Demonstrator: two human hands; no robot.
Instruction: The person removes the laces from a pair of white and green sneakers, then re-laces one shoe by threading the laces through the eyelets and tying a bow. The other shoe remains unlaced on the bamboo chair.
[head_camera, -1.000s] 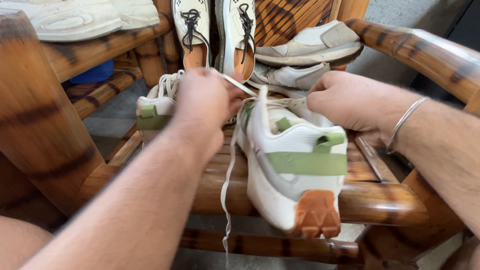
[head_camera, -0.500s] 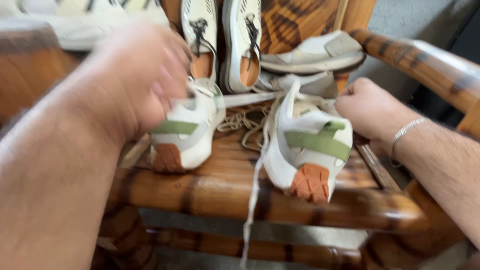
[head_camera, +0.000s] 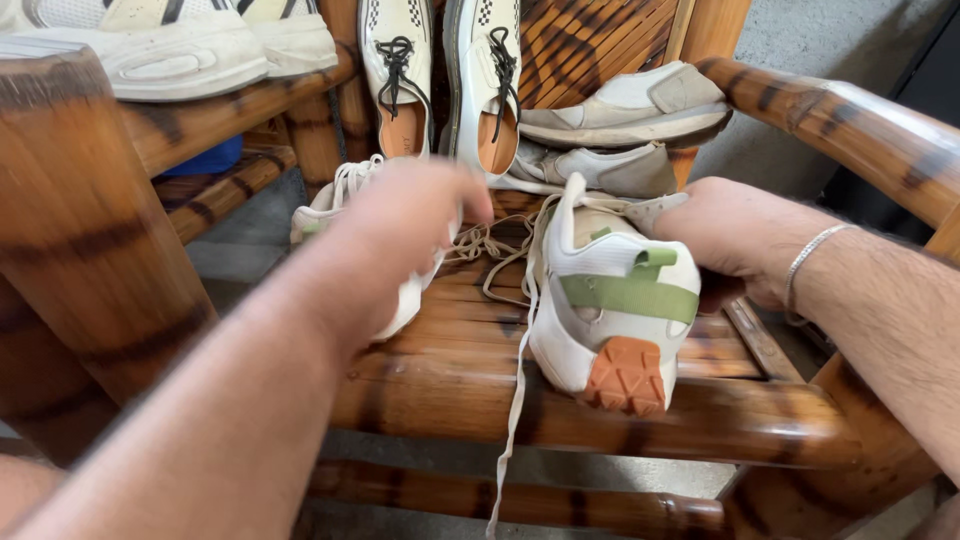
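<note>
The right hand (head_camera: 745, 240) is resting against the far side of the white sneaker with the green heel strap (head_camera: 615, 300), fingers curled in around its collar, so it is holding the shoe steady on the wooden chair seat (head_camera: 470, 350). That sneaker is lying with its long axis running away from the person, orange heel patch pointing back at them and hanging just over the front edge of the seat, toe towards the chair back. Its loose white lace (head_camera: 518, 400) is trailing down past the seat edge on the shoe's left side.

The left hand (head_camera: 400, 225) is hovering over the matching second sneaker (head_camera: 330, 215), which is lying just to the left of the first and mostly hidden under the hand and forearm; whether those fingers are closing on anything I cannot tell from here. The dangling lace is falling between the two hands, nearer the left one.

Counting: two green-strapped sneakers on the seat, two cream lace-up shoes with black laces (head_camera: 440, 75) standing against the chair back, two grey-beige shoes (head_camera: 620, 125) stacked on their sides beside them, and a pair of white shoes (head_camera: 170, 45) up on the left armrest
</note>
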